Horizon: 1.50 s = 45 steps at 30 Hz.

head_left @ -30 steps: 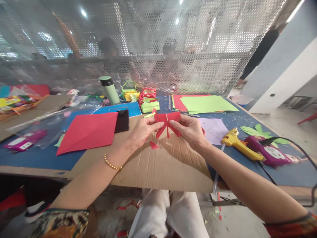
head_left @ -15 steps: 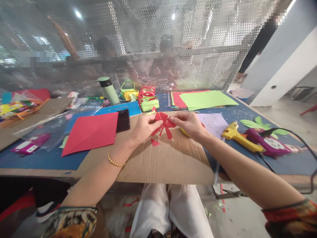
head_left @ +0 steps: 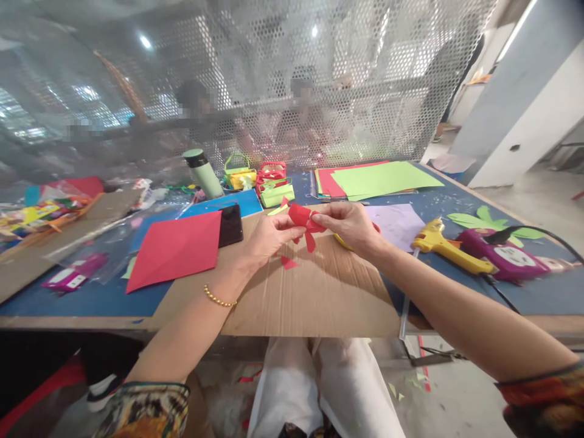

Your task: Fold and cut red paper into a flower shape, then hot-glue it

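Note:
Both hands pinch a cut red paper piece [head_left: 302, 214] above the brown cardboard [head_left: 314, 298]. My left hand [head_left: 272, 236] grips its left side between thumb and fingers. My right hand [head_left: 347, 224] grips its right side, thumb toward the middle. The paper's upper part curls over, and narrow strips hang below the fingers; part of it is hidden by them. A small red scrap [head_left: 288, 262] lies on the cardboard just under the hands. Yellow-handled scissors [head_left: 342, 242] lie partly hidden beneath my right hand.
Left are a red sheet [head_left: 176, 249] and a black phone [head_left: 232, 224]. A green bottle [head_left: 204, 173] and small paper bags [head_left: 277, 191] stand behind. Right are a yellow glue gun [head_left: 449, 248], a purple power strip [head_left: 504, 252] with a cable, and green sheets [head_left: 387, 180].
The red paper's flat, spread strips have been folded or curled over, so its top now looks rounded. Both hands keep their pinch. The view has shifted slightly.

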Tool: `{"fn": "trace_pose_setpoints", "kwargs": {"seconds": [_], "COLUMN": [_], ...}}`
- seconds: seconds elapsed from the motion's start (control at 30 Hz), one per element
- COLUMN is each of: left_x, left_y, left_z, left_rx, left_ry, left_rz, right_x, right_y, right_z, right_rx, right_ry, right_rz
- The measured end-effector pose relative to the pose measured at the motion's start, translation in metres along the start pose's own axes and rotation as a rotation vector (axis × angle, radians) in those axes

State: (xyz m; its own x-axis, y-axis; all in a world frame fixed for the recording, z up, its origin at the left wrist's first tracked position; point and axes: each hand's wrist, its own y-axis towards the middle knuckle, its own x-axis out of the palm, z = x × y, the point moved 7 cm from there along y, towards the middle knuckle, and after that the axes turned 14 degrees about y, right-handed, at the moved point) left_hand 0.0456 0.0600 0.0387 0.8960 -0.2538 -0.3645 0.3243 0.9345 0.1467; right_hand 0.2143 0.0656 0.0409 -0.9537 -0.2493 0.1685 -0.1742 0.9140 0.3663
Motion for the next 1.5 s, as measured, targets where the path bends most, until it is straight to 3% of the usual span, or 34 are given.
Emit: {"fn": "trace_pose_setpoints", "kwargs": {"seconds": [0.1, 0.37, 0.53, 0.63, 0.93, 1.2, 1.5], "left_x": [-0.004, -0.003, 0.002, 0.003, 0.004, -0.003, -0.005], "left_y": [0.001, 0.0, -0.001, -0.002, -0.003, -0.003, -0.002], "left_z": [0.002, 0.002, -0.001, 0.001, 0.002, 0.001, 0.004], "left_rx": [0.034, 0.033, -0.049, -0.031, 0.004, -0.006, -0.014], "left_ry": [0.034, 0.051, -0.019, -0.006, 0.044, 0.116, 0.13], "left_rz": [0.062, 0.031, -0.003, 0.017, 0.035, 0.076, 0.035], "right_x": [0.0, -0.004, -0.002, -0.005, -0.009, -0.005, -0.012], "right_y": [0.001, 0.003, 0.001, 0.002, 0.005, 0.003, 0.004], "right_z": [0.003, 0.005, -0.003, -0.002, -0.001, -0.003, -0.01], "right_rx": [0.008, -0.009, -0.03, -0.038, -0.092, -0.077, -0.203], "right_ry": [0.021, -0.052, -0.219, -0.281, -0.239, -0.245, -0.31], "right_rz": [0.005, -0.001, -0.066, -0.037, -0.001, -0.065, 0.055]}}
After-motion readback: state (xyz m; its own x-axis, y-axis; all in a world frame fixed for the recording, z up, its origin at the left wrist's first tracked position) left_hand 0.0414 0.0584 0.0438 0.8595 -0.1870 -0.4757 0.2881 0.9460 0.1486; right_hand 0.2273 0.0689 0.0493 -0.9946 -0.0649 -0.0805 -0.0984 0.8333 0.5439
